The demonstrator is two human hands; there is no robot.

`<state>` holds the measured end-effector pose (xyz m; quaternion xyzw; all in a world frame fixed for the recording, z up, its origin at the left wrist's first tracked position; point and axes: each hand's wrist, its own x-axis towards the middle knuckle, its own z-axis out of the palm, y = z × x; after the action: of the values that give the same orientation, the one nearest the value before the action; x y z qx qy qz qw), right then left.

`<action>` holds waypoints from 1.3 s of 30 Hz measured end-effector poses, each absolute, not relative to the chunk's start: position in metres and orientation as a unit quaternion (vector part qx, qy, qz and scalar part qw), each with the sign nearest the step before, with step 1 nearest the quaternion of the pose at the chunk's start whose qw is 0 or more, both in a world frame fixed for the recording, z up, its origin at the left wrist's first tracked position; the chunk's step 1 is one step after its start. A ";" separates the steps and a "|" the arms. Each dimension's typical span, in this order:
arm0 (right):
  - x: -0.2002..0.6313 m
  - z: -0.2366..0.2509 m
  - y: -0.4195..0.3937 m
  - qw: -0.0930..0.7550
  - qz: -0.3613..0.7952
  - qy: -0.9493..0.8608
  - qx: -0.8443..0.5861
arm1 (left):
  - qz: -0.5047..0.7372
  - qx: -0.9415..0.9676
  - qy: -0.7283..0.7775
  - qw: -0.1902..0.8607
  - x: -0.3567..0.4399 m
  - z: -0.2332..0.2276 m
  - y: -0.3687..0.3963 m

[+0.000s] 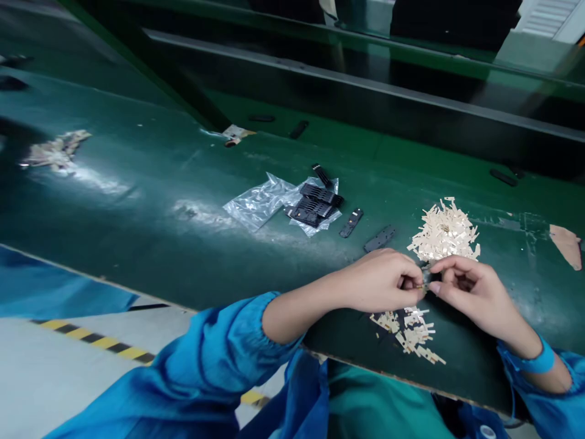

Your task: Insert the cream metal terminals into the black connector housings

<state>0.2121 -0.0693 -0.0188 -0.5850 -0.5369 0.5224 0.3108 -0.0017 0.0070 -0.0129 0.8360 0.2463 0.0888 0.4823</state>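
Note:
My left hand (384,281) and my right hand (470,292) meet fingertip to fingertip over the green tabletop. Both are closed in a pinch. Between them is something small with a dark part and a brass-coloured glint, too small to name. Just behind the hands rises a heap of small flat pale metal pieces (443,230). A smaller scatter of similar pieces (418,335) lies in front of them, near the table edge. Left of the heap, a dark plastic casing (379,238) lies partly behind my left hand, with a narrow black casing (351,223) beside it.
Several black casings (315,204) are stacked on a clear plastic bag (260,201). Another pile of pale pieces (57,151) lies far left. A green post (159,67) stands on the table, and a tan scrap (565,246) lies at right.

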 end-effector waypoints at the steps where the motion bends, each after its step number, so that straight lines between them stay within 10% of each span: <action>1: 0.213 -0.019 -0.070 0.286 0.531 -0.550 -0.578 | 0.074 0.843 0.244 0.474 -0.002 -0.012 0.006; 10: 0.222 -0.016 -0.070 0.276 0.515 -0.543 -0.602 | 0.016 0.884 0.274 0.378 -0.004 -0.007 0.005; 24: 0.209 -0.011 -0.075 0.342 0.551 -0.462 -0.605 | 0.215 0.675 0.290 0.644 0.005 -0.012 0.004; 39: 0.206 -0.017 -0.077 0.381 0.402 -0.535 -0.638 | 0.265 0.858 0.260 0.356 0.005 -0.029 -0.006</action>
<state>0.2063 -0.0765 -0.0166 -0.6380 -0.5349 0.4021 0.3810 0.0047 -0.0059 -0.0288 0.8576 0.2595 0.2652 0.3560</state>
